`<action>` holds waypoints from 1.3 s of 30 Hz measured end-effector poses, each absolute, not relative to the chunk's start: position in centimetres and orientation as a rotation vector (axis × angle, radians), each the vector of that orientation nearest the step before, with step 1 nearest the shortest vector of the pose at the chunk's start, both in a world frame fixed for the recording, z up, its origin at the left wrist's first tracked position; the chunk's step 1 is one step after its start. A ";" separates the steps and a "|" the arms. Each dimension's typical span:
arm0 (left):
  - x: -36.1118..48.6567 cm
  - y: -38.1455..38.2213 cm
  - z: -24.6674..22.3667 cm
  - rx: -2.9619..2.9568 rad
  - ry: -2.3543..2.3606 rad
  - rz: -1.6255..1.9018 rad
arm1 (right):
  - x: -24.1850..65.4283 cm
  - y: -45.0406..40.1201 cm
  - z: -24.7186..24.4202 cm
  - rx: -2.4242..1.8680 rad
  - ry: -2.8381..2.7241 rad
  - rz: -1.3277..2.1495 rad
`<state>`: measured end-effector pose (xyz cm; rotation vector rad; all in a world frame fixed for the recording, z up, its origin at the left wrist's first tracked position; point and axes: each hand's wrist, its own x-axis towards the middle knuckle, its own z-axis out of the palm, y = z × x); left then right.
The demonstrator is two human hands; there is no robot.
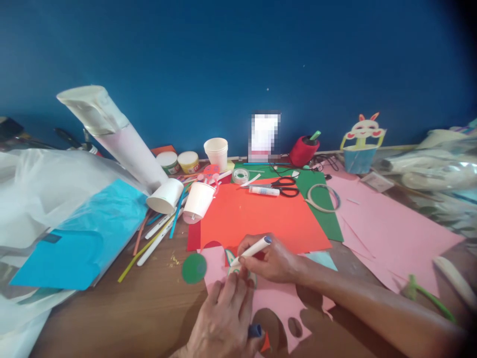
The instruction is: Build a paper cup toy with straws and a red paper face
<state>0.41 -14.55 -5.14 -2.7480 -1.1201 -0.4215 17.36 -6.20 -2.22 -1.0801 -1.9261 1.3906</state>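
My right hand (278,261) grips a white marker (254,250) with a blue end, its tip down at a small paper cut-out (230,257) with an ear-like shape outlined in teal. Fingertips of my left hand (223,315) press on the lower part of this cut-out, partly hiding it. Between the thumb and fingers of that hand sits a blue marker cap (255,330). Beneath both hands lies pink paper (281,298) with rounded holes cut out. A green paper circle (194,268) is left of it on the wooden table.
Orange paper (257,219) lies ahead, with black-handled scissors (286,186) and a glue stick (264,191) on it. Paper cups (199,200) and straws lie to the left. A blue cup with a bunny face (360,158) stands back right. A blue sheet (85,238) rests at far left.
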 end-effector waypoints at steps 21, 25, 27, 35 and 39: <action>0.3 -14.4 -3.0 -2.795 -1.155 -0.403 | 18.7 -3.8 -2.5 -1.033 -1.538 1.088; 0.4 -14.2 -1.6 -2.816 -1.134 -0.519 | 18.8 -4.2 -2.6 -1.079 -1.669 0.945; 0.4 -14.0 -0.6 -2.875 -1.196 -0.510 | 18.9 -4.3 -2.6 -1.103 -1.754 0.854; -2.1 -10.2 0.7 -2.952 -1.344 -0.840 | 20.3 -3.6 -3.5 -1.077 -2.037 0.488; -4.1 -8.2 0.2 -2.721 -1.681 -0.603 | 21.0 -3.2 -3.0 -1.146 -2.023 0.394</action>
